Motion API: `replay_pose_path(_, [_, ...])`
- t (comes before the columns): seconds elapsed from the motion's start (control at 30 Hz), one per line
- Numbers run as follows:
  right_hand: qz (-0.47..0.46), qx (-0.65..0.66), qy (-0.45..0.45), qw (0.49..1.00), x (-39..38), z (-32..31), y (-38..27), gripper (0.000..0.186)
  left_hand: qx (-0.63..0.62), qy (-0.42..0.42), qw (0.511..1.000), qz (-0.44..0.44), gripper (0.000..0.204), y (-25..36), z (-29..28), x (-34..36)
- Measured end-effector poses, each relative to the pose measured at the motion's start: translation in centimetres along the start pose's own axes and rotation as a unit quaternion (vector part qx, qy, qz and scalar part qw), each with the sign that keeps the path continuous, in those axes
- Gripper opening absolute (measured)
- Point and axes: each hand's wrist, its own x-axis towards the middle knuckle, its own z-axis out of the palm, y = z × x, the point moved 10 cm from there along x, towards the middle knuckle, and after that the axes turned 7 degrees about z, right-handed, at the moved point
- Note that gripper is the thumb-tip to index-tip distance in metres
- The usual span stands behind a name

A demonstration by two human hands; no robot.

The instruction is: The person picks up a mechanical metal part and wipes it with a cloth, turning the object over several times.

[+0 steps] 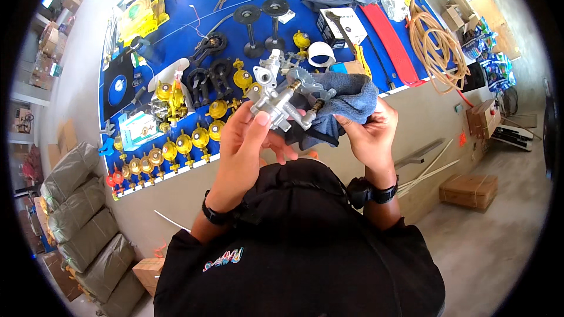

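My left hand [249, 144] grips a silver metal valve assembly [276, 97] with brass fittings, thumb on its lower body, held up over the near edge of the blue table. My right hand [369, 132] holds a blue-grey cloth [349, 97] bunched against the right end of the metal part. A dark strap hangs from the cloth. Both wrists wear dark bands.
The blue table [176, 41] carries rows of yellow gas regulators [176, 149], black burner rings [211, 73], black stands [249, 23], boxes, a red strip and a coiled beige hose [437, 47]. Grey sacks [76, 211] lie at the left. A cardboard box [470, 191] sits on the floor right.
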Motion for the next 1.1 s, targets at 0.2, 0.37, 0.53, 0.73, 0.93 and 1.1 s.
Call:
replay_pose_path(0.2, [0.018, 0.086, 0.055, 0.995, -0.9, -5.4, 3.2, 0.013, -0.057, 0.035, 0.996, -0.056, 0.043, -3.3, 3.5, 0.9])
replay_pose_path(0.37, [0.032, 0.288, 0.104, 0.951, -1.7, -9.6, 6.2, 0.017, -0.174, 0.048, 0.977, -0.112, 0.048, -5.9, 8.1, 2.4])
replay_pose_path(0.53, [-0.040, 0.084, 0.102, 0.990, -1.1, -13.9, 2.5, 0.017, -0.211, 0.012, 0.972, -0.106, 0.044, -7.7, 13.7, 3.5])
replay_pose_path(0.73, [-0.128, -0.048, 0.159, 0.978, -0.8, -18.2, -0.1, 0.030, -0.108, -0.035, 0.992, -0.061, 0.044, -9.1, 16.5, 4.2])
replay_pose_path(0.93, [-0.154, -0.148, 0.163, 0.963, -1.2, -21.2, -0.7, 0.024, -0.046, -0.075, 0.996, -0.010, 0.048, -9.1, 19.6, 5.0])
replay_pose_path(1.1, [-0.181, -0.184, 0.176, 0.950, -2.1, -23.1, -2.5, 0.025, 0.005, -0.096, 0.995, -0.033, 0.049, -11.0, 20.8, 4.6])
